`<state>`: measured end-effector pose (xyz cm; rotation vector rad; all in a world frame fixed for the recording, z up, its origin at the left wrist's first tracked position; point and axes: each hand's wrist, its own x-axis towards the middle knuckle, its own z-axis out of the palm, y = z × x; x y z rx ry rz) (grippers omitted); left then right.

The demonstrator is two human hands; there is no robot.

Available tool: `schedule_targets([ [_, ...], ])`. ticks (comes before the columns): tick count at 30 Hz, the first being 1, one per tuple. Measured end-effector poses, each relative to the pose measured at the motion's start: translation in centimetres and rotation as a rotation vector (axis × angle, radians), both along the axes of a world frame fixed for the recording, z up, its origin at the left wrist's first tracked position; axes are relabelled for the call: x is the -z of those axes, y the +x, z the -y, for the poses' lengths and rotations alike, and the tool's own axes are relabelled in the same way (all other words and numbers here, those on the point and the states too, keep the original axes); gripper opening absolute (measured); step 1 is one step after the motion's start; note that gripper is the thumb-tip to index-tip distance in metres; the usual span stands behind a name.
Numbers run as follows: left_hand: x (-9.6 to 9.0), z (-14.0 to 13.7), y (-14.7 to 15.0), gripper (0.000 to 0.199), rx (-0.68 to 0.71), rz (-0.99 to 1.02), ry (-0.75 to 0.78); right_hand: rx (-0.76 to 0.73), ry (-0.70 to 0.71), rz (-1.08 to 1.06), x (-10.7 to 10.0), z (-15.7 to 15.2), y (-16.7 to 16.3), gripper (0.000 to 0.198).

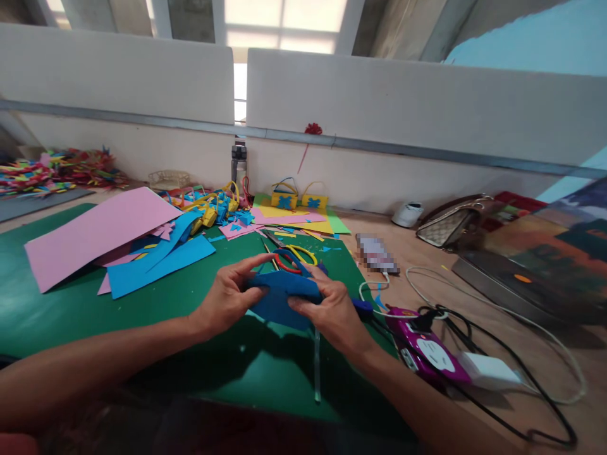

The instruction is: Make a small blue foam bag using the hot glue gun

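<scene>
Both of my hands hold a folded piece of blue craft foam point(282, 306) above the green mat, roughly mid-view. At its left edge, my left hand point(227, 297) pinches it between thumb and fingers. My right hand point(332, 309) grips the right edge, thumb on the near face. A blue strip curves up behind the piece; whether it is joined to it I cannot tell. Just beyond lie scissors with yellow handles point(308, 254) and a red-handled tool point(279, 262), partly hidden. A clear glue stick point(317, 373) shows below my right hand, beside a dark blue tool point(363, 308).
Pink foam sheets point(104, 230) and blue foam sheets point(161, 268) cover the mat's point(190, 373) left side. Behind are small yellow foam bags point(284, 200) and a bottle point(239, 165). A phone point(377, 253), purple power strip point(422, 347) and looping cables occupy the right.
</scene>
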<state>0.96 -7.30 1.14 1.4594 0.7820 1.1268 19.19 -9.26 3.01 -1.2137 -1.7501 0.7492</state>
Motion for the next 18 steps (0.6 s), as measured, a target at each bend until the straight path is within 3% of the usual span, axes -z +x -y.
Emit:
schedule_targets([
  [4,0.2,0.6,0.3,0.074,-0.060,-0.090,0.106,0.006,-0.042,-0.009,0.1,0.1,-0.3,0.004],
  [8,-0.1,0.7,0.7,0.075,-0.117,-0.039,0.035,0.035,-0.014,-0.023,0.1,0.1,-0.3,0.003],
  [10,-0.2,0.6,0.8,0.063,-0.126,-0.005,-0.043,0.032,0.018,-0.035,0.2,0.1,-0.3,0.003],
  [14,-0.2,0.2,0.6,0.018,-0.051,-0.124,-0.083,0.033,0.079,0.005,0.6,0.1,-0.3,0.005],
  [18,-0.2,0.2,0.5,0.016,-0.020,-0.184,-0.056,0.070,0.154,0.123,1.1,0.1,-0.3,0.002],
])
